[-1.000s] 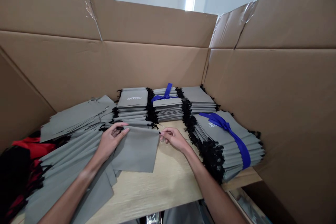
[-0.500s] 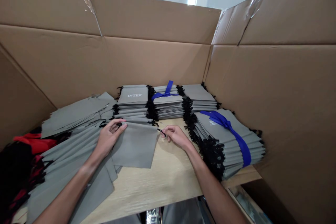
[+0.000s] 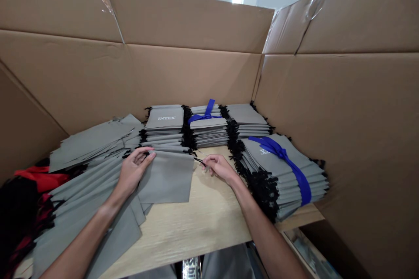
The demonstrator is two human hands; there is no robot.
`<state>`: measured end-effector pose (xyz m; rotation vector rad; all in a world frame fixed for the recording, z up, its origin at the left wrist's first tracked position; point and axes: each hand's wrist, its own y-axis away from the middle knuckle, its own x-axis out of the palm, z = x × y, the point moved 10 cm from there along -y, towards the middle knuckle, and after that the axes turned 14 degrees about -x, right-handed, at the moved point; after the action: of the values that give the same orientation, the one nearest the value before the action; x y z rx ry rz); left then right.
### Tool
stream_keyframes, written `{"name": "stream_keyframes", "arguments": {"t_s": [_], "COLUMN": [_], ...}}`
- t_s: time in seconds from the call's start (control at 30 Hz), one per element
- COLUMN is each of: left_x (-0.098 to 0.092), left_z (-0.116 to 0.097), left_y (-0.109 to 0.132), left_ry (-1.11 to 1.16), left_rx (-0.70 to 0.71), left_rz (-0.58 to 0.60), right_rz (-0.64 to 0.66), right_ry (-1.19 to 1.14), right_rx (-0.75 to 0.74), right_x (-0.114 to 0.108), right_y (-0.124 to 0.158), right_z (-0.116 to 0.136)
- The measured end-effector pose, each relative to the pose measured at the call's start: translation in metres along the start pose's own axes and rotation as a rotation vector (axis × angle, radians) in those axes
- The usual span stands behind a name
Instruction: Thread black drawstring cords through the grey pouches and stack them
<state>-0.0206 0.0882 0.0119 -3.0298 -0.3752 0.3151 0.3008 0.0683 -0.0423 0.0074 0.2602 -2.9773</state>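
While your left hand [image 3: 135, 171] pinches the gray pouch [image 3: 167, 179] by its upper left corner, your right hand [image 3: 216, 167] has its fingers closed on the black cord [image 3: 198, 160] at the other; the pouch is over the bench [image 3: 199, 226], before the INTEX-marked stack [image 3: 166, 124].

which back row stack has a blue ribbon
The middle stack, with its blue ribbon knotted on top; the INTEX-printed left stack and plain-topped right stack show none.

Left hand [image 3: 132, 171], right hand [image 3: 220, 168] — fingers [image 3: 148, 160] pinched, forearms [image 3: 98, 222] angled inward.
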Motion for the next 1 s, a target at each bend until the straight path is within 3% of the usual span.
{"name": "stream_keyframes", "arguments": {"t_s": [1.0], "left_x": [-0.0014], "left_z": [0.0092], "left_y": [-0.0006], "left_ry": [0.065], "left_rx": [-0.058], "left_rz": [-0.102], "right_rz": [-0.143], "right_ry": [-0.080], "right_rx": [0.138], "right_x": [-0.0071], "right_y": [0.0083], "right_z": [-0.0043]}}
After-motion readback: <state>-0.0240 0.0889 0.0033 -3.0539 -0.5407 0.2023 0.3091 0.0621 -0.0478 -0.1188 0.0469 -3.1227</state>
